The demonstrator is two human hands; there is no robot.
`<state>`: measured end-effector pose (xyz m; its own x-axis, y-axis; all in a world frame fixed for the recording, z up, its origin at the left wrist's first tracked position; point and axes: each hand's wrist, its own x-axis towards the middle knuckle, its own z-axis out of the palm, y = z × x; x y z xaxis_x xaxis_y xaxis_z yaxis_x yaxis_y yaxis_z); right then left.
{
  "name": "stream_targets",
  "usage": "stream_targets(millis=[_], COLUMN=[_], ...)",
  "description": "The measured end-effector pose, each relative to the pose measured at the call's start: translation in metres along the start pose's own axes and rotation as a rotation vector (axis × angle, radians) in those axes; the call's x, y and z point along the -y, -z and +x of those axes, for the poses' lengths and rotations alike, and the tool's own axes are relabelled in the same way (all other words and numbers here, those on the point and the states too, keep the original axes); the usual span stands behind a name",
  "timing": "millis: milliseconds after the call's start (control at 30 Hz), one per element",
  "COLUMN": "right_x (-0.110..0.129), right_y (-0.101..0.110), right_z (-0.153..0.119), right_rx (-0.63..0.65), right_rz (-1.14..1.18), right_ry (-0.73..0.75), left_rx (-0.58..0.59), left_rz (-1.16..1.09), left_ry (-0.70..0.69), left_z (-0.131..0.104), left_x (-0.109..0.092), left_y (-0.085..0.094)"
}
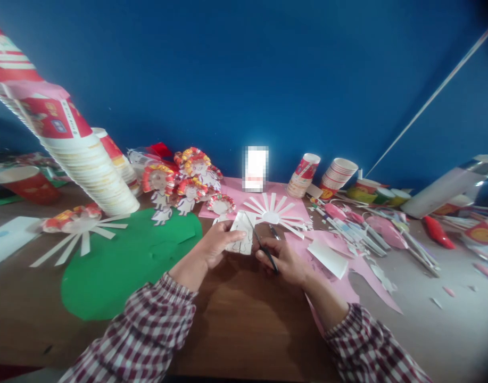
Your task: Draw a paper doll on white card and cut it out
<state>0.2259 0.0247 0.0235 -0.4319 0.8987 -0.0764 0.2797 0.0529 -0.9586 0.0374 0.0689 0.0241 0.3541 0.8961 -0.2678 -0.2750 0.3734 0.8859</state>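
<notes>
In the middle of the head view, my left hand (220,243) pinches a small white piece of paper (244,242) with dark drawn lines, thumb on top. My right hand (286,260) grips a pair of scissors (267,254) with dark handles, their blades slanting up against the paper's right edge. Just beyond lies a white paper cup cut into spread strips (271,217). Left of it stand several paper figures (191,190) with red and yellow curled rims. A second strip-cut cup (80,227) with a red-yellow rim rests at the left.
A green paper sheet (127,282) spreads on the left of the brown table (244,319). Tall stacks of paper cups (92,165) lean at the left; shorter stacks (338,175) stand behind. Pink paper (371,276), pens (417,252) and scraps crowd the right. A blue wall (244,80) closes the back.
</notes>
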Motion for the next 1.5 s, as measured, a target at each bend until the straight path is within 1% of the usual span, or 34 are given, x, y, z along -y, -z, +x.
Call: stream_targets(millis=[100,300,633,767,1200,1333,1500], right_x=[0.0007,0.0032,0.0048,0.0036,0.0033,0.0029,0.0017], right_y=[-0.0001,0.0001,-0.0011,-0.0014,0.0003,0.0013,0.0022], right_z=[-0.0002,-0.0012,-0.0011,-0.0008,-0.0015,-0.0012,-0.0013], right_rx=[0.003,-0.003,-0.020,-0.029,-0.014,0.009,0.003], right_rz=[0.008,0.002,-0.016,-0.022,-0.009,0.006,-0.015], right_ry=[-0.001,-0.003,-0.026,-0.044,0.025,0.010,0.017], left_rx=[0.015,-0.003,0.022,0.009,0.064,0.058,0.055], left_rz=[0.002,-0.001,0.005,0.013,0.032,0.032,0.012], left_ry=[-0.005,0.001,-0.009,-0.007,0.012,0.019,0.026], left_z=[0.0004,-0.0004,-0.0002,-0.0006,-0.0026,-0.0027,-0.0027], left_x=[0.0008,0.0002,-0.0015,-0.0014,0.0011,0.0013,0.0013], left_y=[0.0010,0.0008,0.0012,0.0011,-0.0001,0.0004,0.0005])
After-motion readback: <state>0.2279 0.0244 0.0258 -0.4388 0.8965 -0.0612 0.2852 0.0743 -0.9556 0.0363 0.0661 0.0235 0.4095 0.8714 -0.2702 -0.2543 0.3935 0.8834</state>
